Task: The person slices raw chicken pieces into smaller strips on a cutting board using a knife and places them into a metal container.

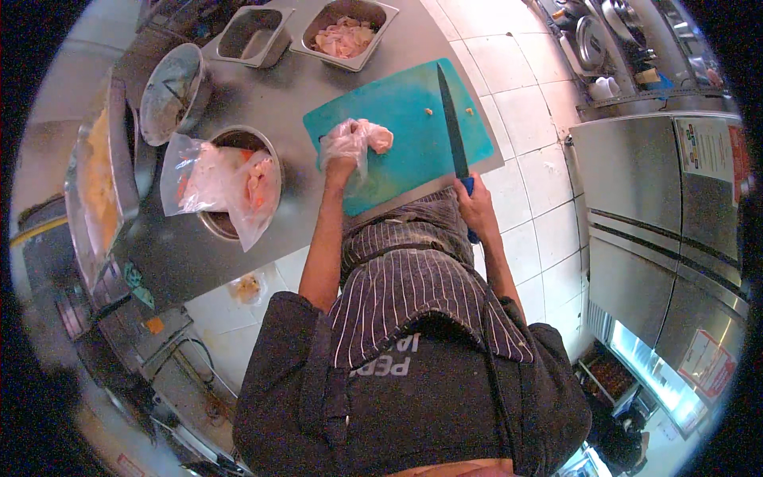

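My left hand (346,149), in a clear plastic glove, grips a pale piece of raw meat (380,138), probably chicken, on a teal cutting board (405,161). The glove hides part of the meat. In my bare right hand (477,206) is the blue handle of a long chef's knife (453,122). Its dark blade lies over the board's right part, tip pointing to the far edge, apart from the meat. Two small scraps (428,111) sit on the board either side of the blade.
Left of the board, plastic bags of meat (208,179) rest on a round steel bowl (277,173). Beyond are a steel pan of sliced raw meat (346,39), another steel pan (253,39) and a metal bowl (173,95). The steel table (262,107) ends beside white floor tiles (512,119).
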Demonstrator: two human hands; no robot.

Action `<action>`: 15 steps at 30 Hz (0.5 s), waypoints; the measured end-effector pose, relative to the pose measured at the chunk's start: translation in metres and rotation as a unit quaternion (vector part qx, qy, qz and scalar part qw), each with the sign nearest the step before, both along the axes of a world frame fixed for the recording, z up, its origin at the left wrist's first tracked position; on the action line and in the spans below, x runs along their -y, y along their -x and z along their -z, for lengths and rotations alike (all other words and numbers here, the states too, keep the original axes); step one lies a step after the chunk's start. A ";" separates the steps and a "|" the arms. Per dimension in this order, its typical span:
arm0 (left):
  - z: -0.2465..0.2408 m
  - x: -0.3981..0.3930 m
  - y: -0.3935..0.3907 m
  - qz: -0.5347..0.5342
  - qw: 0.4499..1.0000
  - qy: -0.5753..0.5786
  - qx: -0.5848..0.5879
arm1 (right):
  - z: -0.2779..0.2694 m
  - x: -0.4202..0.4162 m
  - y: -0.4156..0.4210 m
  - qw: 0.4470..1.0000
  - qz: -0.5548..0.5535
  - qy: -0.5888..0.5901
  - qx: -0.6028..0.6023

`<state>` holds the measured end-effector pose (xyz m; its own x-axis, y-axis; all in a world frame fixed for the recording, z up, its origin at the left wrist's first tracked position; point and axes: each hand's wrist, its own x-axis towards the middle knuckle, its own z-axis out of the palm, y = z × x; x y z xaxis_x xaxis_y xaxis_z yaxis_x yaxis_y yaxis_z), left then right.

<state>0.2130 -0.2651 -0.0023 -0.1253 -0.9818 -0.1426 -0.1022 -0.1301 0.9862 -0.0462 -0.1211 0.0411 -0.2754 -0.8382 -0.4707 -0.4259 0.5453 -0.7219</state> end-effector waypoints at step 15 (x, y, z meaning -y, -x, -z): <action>-0.012 -0.004 0.106 0.309 0.874 0.260 0.270 | 0.015 -0.011 0.030 0.994 0.101 0.039 0.026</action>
<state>0.1073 -0.2612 0.0097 -0.7071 -0.7000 0.1001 -0.4634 0.5657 0.6821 -0.0765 -0.1104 0.0257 -0.4185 -0.8032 -0.4240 -0.2751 0.5570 -0.7836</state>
